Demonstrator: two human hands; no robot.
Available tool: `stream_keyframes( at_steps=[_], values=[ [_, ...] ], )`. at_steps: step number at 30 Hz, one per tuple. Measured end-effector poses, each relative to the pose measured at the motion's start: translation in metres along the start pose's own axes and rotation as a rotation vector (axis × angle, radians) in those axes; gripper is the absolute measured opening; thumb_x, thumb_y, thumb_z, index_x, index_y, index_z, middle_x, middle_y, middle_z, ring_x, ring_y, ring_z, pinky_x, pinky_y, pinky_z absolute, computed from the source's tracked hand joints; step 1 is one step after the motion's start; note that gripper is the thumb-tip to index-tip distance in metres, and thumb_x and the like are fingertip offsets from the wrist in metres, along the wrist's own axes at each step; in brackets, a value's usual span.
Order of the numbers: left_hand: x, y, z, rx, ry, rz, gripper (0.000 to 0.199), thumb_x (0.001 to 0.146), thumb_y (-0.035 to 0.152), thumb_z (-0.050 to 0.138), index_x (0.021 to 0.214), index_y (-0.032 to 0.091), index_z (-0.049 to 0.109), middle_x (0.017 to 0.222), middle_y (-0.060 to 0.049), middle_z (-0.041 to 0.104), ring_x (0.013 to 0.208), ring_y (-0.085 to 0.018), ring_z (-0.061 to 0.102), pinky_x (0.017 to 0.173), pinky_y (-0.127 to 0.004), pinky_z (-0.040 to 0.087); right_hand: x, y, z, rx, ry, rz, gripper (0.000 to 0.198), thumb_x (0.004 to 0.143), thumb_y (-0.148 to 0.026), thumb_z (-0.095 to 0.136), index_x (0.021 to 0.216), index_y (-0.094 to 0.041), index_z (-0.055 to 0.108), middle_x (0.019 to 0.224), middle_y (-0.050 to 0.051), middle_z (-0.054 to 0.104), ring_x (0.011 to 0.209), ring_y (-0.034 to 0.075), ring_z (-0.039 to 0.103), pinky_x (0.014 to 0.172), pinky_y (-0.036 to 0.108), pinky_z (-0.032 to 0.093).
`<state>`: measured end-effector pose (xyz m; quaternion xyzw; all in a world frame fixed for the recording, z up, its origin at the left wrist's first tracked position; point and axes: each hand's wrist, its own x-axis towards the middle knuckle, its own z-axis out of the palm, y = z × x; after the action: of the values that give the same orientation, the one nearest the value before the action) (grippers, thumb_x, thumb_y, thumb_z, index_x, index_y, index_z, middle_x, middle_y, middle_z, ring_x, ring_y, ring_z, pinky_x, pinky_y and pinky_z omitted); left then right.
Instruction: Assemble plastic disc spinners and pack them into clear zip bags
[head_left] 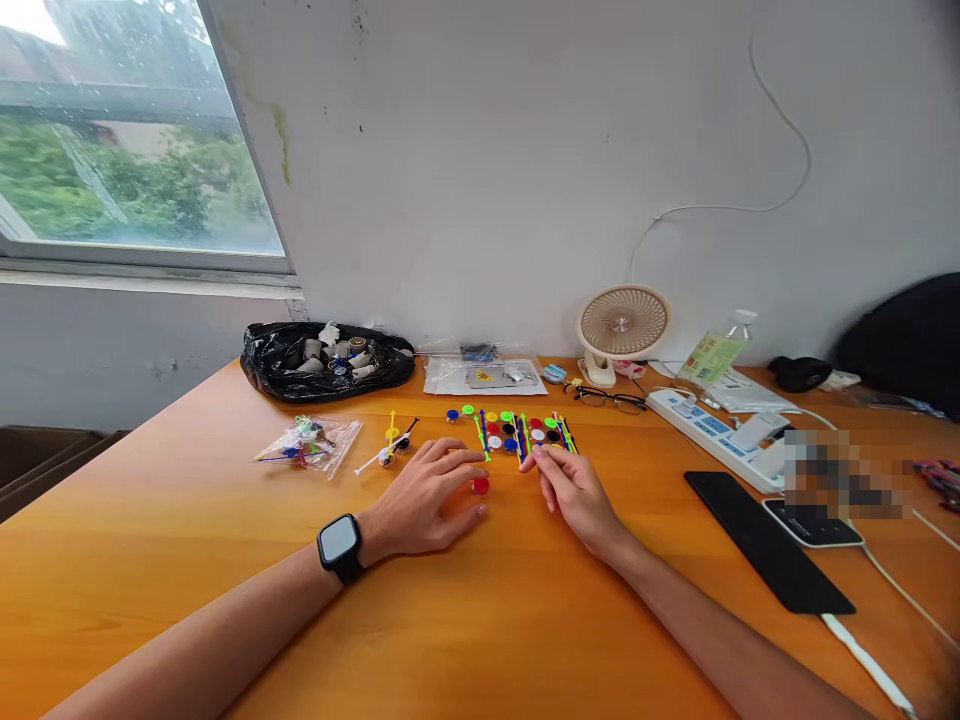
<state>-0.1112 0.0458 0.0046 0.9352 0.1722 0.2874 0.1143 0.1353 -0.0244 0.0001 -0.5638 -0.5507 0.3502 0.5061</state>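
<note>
My left hand [431,495], with a black watch on the wrist, rests low over the table with its fingers spread. A small red disc [480,486] lies between its thumb and fingertips; I cannot tell whether they touch it. My right hand [577,500] has its thumb and forefinger pinched together, and anything between them is too small to make out. Just beyond it are rows of coloured discs [510,445] and thin arrow-tipped plastic sticks [523,438]. Left of my left hand, a yellow arrow stick [393,425] and a white one [369,465] lie across several discs.
A clear bag of coloured parts [315,445] lies at left, before a black plastic bag [322,365]. Further back stand a fan [622,325] and glasses [607,398]. To the right are a power strip [712,440], a black phone-like slab [765,540] and cables.
</note>
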Motion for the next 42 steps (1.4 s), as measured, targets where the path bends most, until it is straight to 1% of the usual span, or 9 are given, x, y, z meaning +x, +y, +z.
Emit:
stream_keyframes(
  at_steps=[6, 12, 18, 25, 31, 36, 42],
  values=[
    [-0.0004, -0.0010, 0.0005, 0.006, -0.012, 0.005, 0.027, 0.097, 0.039, 0.066, 0.121, 0.027, 0.069, 0.138, -0.007, 0.068, 0.126, -0.031, 0.055, 0.108, -0.051, 0.047, -0.0001, 0.0028, 0.0008, -0.021, -0.037, -0.004, 0.049, 0.101, -0.063, 0.052, 0.088, -0.019, 0.070, 0.045, -0.006, 0.044, 0.042, 0.013, 0.042, 0.050, 0.027, 0.035],
    [-0.0004, -0.0015, 0.0008, 0.010, -0.010, 0.009, 0.024, 0.096, 0.039, 0.067, 0.117, 0.027, 0.071, 0.138, -0.007, 0.068, 0.126, -0.032, 0.055, 0.107, -0.052, 0.047, -0.0003, 0.0045, 0.0012, -0.018, -0.059, -0.002, 0.048, 0.101, -0.062, 0.052, 0.088, -0.019, 0.070, 0.046, -0.006, 0.045, 0.043, 0.013, 0.043, 0.051, 0.027, 0.035],
    [-0.0008, -0.0009, 0.0007, 0.011, -0.007, 0.006, 0.023, 0.096, 0.038, 0.067, 0.116, 0.027, 0.071, 0.138, -0.006, 0.068, 0.127, -0.031, 0.054, 0.108, -0.051, 0.047, -0.0010, 0.0044, 0.0018, -0.009, -0.078, -0.004, 0.047, 0.102, -0.060, 0.052, 0.088, -0.018, 0.070, 0.047, -0.006, 0.045, 0.044, 0.013, 0.044, 0.052, 0.026, 0.035],
    [0.0006, 0.0013, -0.0010, 0.022, 0.015, 0.019, 0.025, 0.094, 0.037, 0.069, 0.118, 0.027, 0.072, 0.133, -0.008, 0.070, 0.125, -0.031, 0.057, 0.107, -0.051, 0.050, -0.0005, 0.0053, 0.0014, -0.018, -0.079, -0.010, 0.049, 0.102, -0.061, 0.052, 0.087, -0.019, 0.071, 0.047, -0.006, 0.046, 0.044, 0.013, 0.045, 0.052, 0.026, 0.037],
    [0.0004, 0.0010, -0.0004, 0.021, 0.017, 0.015, 0.024, 0.095, 0.036, 0.069, 0.117, 0.028, 0.071, 0.135, -0.007, 0.070, 0.126, -0.031, 0.056, 0.107, -0.050, 0.049, -0.0004, 0.0074, 0.0014, -0.012, -0.087, -0.014, 0.048, 0.102, -0.061, 0.052, 0.087, -0.020, 0.070, 0.047, -0.006, 0.046, 0.044, 0.013, 0.045, 0.053, 0.026, 0.038],
    [-0.0002, 0.0000, 0.0004, 0.018, 0.005, 0.005, 0.023, 0.096, 0.037, 0.068, 0.116, 0.027, 0.071, 0.137, -0.006, 0.069, 0.126, -0.031, 0.055, 0.107, -0.051, 0.048, -0.0007, 0.0054, 0.0018, -0.013, -0.091, -0.008, 0.047, 0.102, -0.060, 0.052, 0.087, -0.020, 0.070, 0.047, -0.006, 0.046, 0.044, 0.013, 0.045, 0.052, 0.027, 0.037],
    [-0.0003, -0.0003, 0.0004, 0.019, 0.000, 0.012, 0.024, 0.096, 0.036, 0.067, 0.117, 0.027, 0.071, 0.137, -0.006, 0.068, 0.127, -0.031, 0.055, 0.108, -0.051, 0.048, -0.0011, 0.0040, 0.0021, -0.023, -0.087, -0.012, 0.048, 0.102, -0.061, 0.051, 0.086, -0.019, 0.070, 0.048, -0.006, 0.046, 0.045, 0.013, 0.045, 0.053, 0.027, 0.037]
  ],
)
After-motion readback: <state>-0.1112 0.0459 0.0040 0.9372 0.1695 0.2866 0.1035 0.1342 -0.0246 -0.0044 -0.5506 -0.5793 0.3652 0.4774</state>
